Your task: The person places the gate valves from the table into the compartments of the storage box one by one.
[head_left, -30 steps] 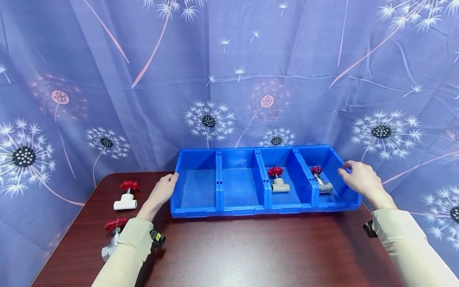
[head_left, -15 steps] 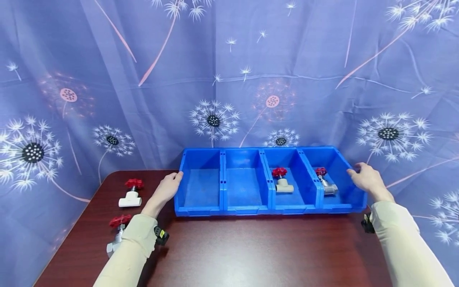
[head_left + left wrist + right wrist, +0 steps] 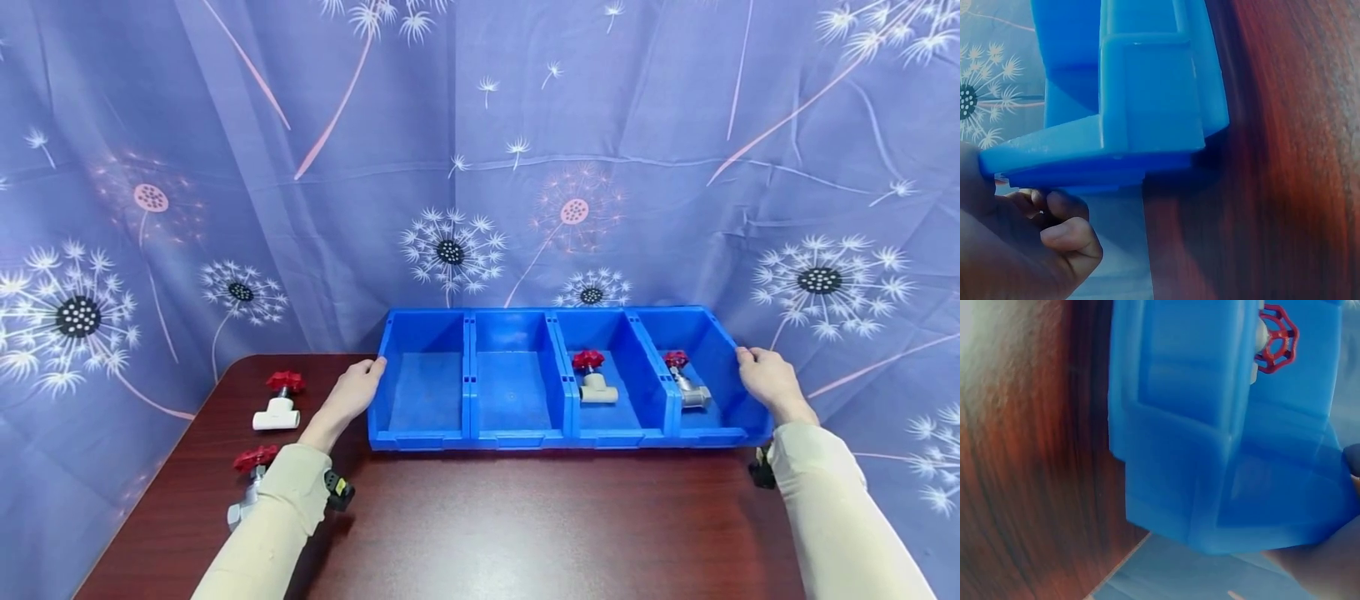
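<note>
A row of joined blue storage bins (image 3: 517,442) stands at the back of the table. My left hand (image 3: 348,396) grips its left side wall, thumb at the rim; in the left wrist view the fingers (image 3: 1072,240) curl beneath that rim. At the other end my right hand (image 3: 772,383) holds the right side wall, partly cut off in the right wrist view. Two compartments on the left are bare. The third holds a beige tee-shaped valve (image 3: 597,388) with a red handwheel, and the rightmost a metal valve (image 3: 692,393) with a red handwheel.
Left of the bins, a white tee-shaped valve (image 3: 277,413) with a red handwheel lies on the dark wooden table (image 3: 480,525). Nearer, a metal valve (image 3: 242,510) is partly hidden behind my left sleeve. A patterned blue curtain (image 3: 495,108) hangs right behind the bins.
The whole scene has shifted slightly right in the head view. My right hand has come closer onto the right wall of the bins; the left hand keeps its place on the left wall.
</note>
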Action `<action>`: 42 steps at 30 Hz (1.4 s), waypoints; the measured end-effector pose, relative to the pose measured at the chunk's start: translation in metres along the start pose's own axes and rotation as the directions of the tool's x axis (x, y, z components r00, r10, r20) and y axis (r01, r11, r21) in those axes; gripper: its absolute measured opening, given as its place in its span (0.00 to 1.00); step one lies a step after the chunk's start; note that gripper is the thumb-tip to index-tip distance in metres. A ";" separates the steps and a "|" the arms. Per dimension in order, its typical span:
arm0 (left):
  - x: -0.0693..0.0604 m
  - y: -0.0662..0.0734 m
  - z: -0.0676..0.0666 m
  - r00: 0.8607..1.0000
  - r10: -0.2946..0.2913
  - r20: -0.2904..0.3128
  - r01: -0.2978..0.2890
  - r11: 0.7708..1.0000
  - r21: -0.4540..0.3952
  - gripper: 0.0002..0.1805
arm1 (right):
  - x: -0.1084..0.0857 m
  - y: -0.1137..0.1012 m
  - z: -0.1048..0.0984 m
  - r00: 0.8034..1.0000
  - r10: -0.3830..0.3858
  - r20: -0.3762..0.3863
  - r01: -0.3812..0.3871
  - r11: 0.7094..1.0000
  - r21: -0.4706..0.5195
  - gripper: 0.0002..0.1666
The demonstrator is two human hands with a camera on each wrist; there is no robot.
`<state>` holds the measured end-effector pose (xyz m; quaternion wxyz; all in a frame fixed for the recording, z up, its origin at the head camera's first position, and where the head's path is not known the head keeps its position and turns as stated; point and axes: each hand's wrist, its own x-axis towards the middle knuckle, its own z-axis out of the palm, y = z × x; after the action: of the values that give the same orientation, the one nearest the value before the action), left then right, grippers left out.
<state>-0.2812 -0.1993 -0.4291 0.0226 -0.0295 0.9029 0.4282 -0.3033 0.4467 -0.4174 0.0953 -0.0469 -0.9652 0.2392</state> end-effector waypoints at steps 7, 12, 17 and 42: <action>0.000 0.000 -0.007 0.999 -0.006 0.045 0.005 0.999 0.035 0.34 | 0.002 0.003 0.001 1.000 0.026 0.006 -0.026 0.999 0.024 0.31; -0.003 0.001 -0.014 1.000 0.024 0.007 -0.025 0.996 0.087 0.30 | 0.002 0.003 0.000 0.999 0.030 -0.018 -0.030 0.999 0.011 0.30; -0.009 0.001 -0.019 0.999 0.025 0.034 -0.029 0.991 0.134 0.32 | 0.001 0.006 -0.001 0.999 0.035 -0.020 -0.035 0.999 0.011 0.32; -0.074 -0.038 -0.101 0.979 0.074 0.190 -0.096 0.989 0.110 0.32 | -0.010 0.002 -0.001 0.991 0.046 0.125 -0.069 0.979 0.191 0.33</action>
<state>-0.2058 -0.2988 -0.3897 0.0899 0.0505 0.9212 0.3751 -0.2934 0.4481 -0.4188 0.0342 -0.0509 -0.9394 0.3374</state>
